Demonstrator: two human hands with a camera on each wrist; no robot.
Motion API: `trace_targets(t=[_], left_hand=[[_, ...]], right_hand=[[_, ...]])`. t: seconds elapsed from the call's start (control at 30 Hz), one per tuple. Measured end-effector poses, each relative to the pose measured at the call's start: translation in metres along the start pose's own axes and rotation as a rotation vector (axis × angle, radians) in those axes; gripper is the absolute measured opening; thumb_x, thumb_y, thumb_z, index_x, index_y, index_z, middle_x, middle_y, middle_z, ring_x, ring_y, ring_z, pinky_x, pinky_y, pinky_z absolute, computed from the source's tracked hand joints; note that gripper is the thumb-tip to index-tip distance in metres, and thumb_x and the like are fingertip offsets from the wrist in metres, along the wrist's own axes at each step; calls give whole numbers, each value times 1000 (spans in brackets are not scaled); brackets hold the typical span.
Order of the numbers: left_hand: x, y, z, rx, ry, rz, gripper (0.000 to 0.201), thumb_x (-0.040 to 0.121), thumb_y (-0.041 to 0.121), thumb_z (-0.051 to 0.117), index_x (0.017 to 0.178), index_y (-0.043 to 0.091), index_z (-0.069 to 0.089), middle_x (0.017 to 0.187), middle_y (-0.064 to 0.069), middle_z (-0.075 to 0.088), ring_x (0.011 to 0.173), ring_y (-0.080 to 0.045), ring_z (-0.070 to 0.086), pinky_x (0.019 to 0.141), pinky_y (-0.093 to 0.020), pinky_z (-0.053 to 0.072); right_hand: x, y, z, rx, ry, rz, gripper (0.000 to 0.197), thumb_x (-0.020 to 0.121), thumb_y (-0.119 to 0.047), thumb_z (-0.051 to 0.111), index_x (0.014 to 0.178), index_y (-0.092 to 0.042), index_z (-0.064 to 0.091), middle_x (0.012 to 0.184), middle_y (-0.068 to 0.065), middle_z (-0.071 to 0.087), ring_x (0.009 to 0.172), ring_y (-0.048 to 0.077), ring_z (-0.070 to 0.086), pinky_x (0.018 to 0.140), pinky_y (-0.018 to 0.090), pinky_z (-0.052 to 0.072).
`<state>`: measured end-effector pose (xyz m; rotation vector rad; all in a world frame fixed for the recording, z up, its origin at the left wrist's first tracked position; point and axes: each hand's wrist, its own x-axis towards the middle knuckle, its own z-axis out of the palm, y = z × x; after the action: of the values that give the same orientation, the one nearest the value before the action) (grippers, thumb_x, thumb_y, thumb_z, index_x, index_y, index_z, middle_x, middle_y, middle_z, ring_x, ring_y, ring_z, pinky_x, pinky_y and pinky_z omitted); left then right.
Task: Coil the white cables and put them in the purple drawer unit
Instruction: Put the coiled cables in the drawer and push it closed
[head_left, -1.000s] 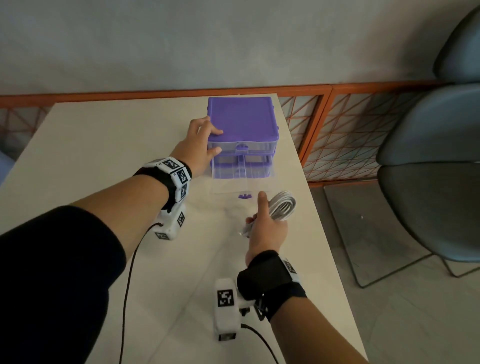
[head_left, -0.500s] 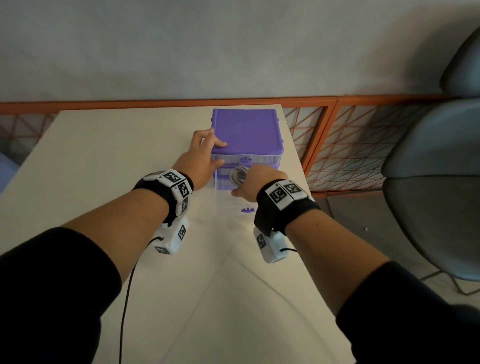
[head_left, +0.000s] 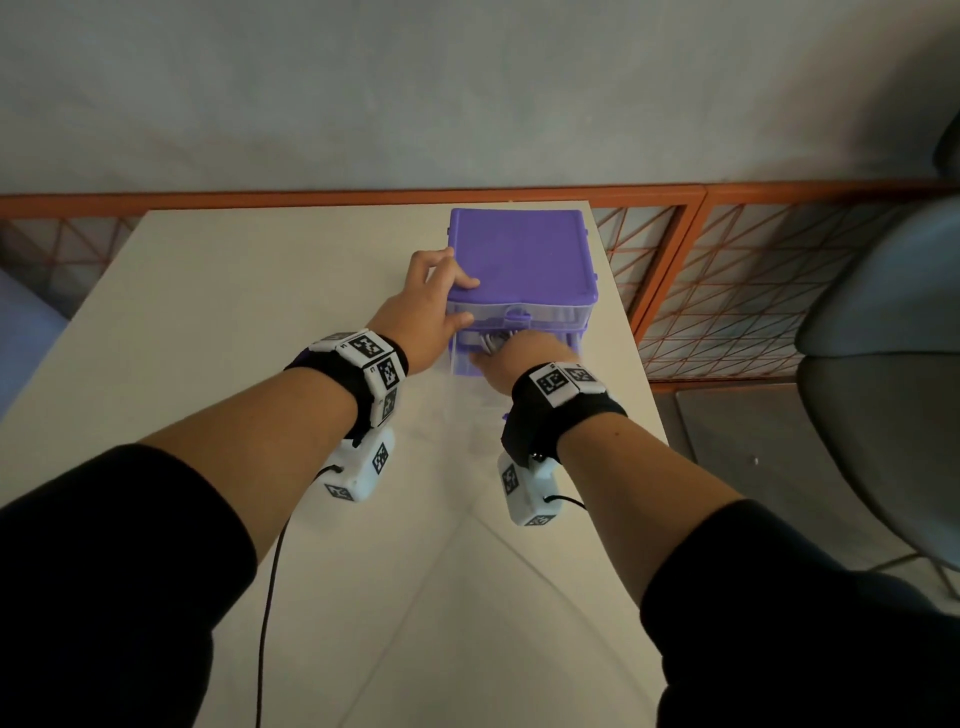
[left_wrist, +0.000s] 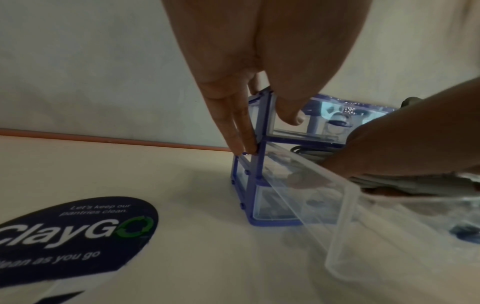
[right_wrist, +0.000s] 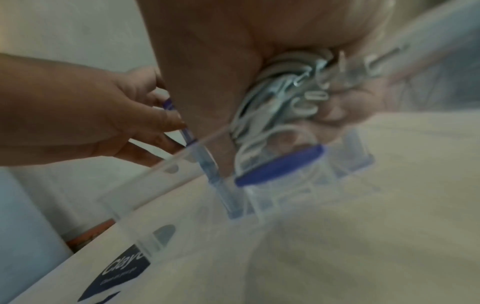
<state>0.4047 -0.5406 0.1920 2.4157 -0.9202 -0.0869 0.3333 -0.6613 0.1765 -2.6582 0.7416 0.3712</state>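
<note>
The purple drawer unit stands at the table's far right. Its clear middle drawer is pulled out toward me, and the drawer's purple handle shows at the front. My left hand grips the unit's front left corner, thumb on the lid and fingers down the side frame. My right hand reaches into the open drawer and holds the coiled white cable. A few loops of the cable peek out above my knuckles. The rest of the coil is hidden under the hand.
A dark oval ClayGo sticker lies on the beige table left of the unit. The table's right edge runs just beside the unit. Beyond it are an orange lattice railing and a grey chair.
My right hand carried the coiled cable from the table's near right up and into the open drawer. My left hand stayed on the unit's corner.
</note>
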Motion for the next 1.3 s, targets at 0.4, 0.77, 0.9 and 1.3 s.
trace_targets(t=[0.4,0.77,0.9,1.3], left_hand=[[0,0,2,7,14,-7,38,88,18,62,122,18,46,148,-6,27,107,-29,61,85,-39,51],[0,0,4,34,18,3,39,88,17,62,123,16,45,150,-7,25,109,-29,60,82,-40,52],[0,1,4,31,18,12,40,88,17,62,124,15,46,149,-7,26,108,-29,60,83,-41,51],[0,0,5,58,31,1,40,88,19,62,124,16,45,146,-8,27,107,-30,60,80,-36,50]], right_hand=[[-15,-5,3,176,61,230,87,79,-60,59,141,-6,33,116,10,40,89,25,53,69,33,40],[-35,1,19,109,204,164,90,72,-55,71,134,0,39,137,15,34,130,34,31,105,39,33],[-33,-1,20,79,216,152,78,83,-52,61,134,4,43,137,16,34,127,34,34,104,38,33],[-18,-13,20,99,240,225,87,83,-63,53,138,1,33,135,13,34,125,31,35,103,38,31]])
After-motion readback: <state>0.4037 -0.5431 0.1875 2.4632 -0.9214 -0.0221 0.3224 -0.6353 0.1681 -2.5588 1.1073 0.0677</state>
